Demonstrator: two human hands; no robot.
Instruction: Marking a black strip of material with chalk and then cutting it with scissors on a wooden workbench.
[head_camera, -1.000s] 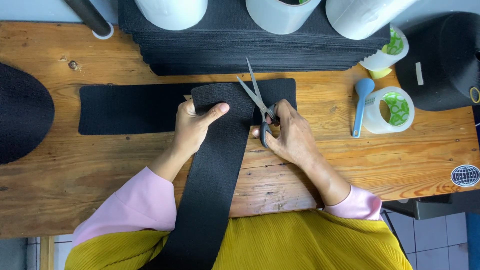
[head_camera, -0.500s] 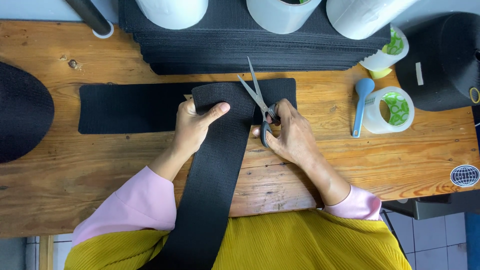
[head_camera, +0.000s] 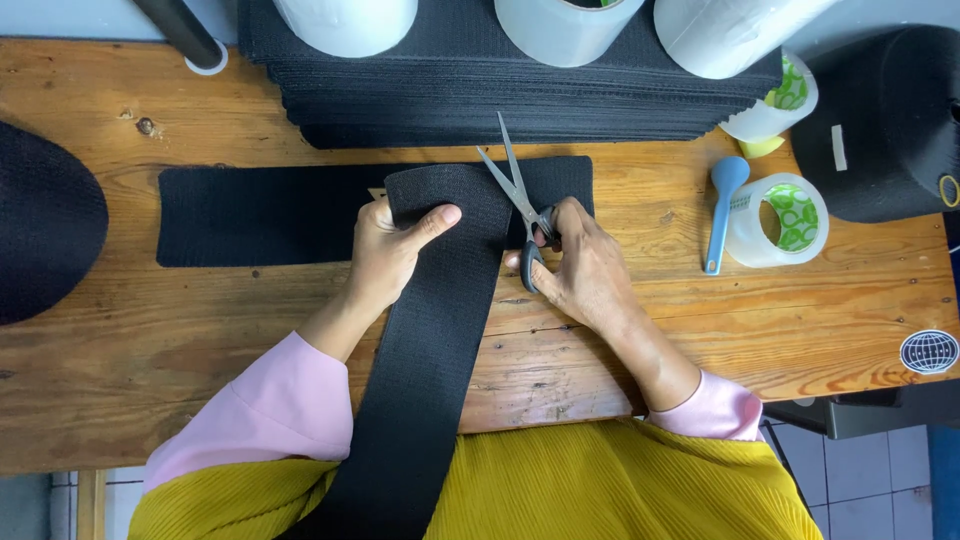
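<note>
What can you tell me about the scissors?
The scissors have slim silver metal blades and dark grey handles. The blades are open in a narrow V, with tips pointing away from the person, over the black woven strip that runs across the wooden table. The right hand holds them, fingers through the handle loops. The left hand does not touch them; it presses the strip down.

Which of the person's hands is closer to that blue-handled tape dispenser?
The right hand: it holds the scissors just left of the tape dispenser. The left hand presses the black strap, farther away.
</note>
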